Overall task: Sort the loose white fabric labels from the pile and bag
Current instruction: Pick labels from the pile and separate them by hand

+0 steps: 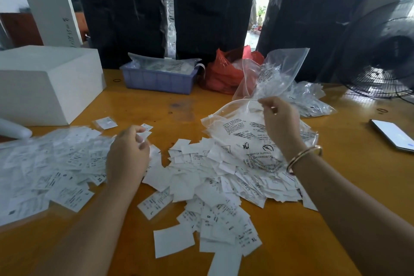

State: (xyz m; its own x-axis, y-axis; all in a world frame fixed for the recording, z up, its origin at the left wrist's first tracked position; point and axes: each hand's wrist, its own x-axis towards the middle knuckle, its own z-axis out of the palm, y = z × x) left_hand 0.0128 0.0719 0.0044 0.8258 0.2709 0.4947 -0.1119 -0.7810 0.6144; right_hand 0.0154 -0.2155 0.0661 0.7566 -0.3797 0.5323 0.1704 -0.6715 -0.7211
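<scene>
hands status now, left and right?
Left hand: pinching small white fabric labels.
Right hand: gripping the clear printed plastic bag.

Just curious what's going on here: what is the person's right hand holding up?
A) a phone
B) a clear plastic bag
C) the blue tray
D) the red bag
B: the right hand pinches the edge of a clear plastic bag, lifting it above the pile of labels.

You can read size marks on the loose white labels (215,188): "S", "XL", "XS" and "L". The clear bag (246,139) near the table's centre shows "OF SUFFOCA"; its remaining print is illegible.
</scene>
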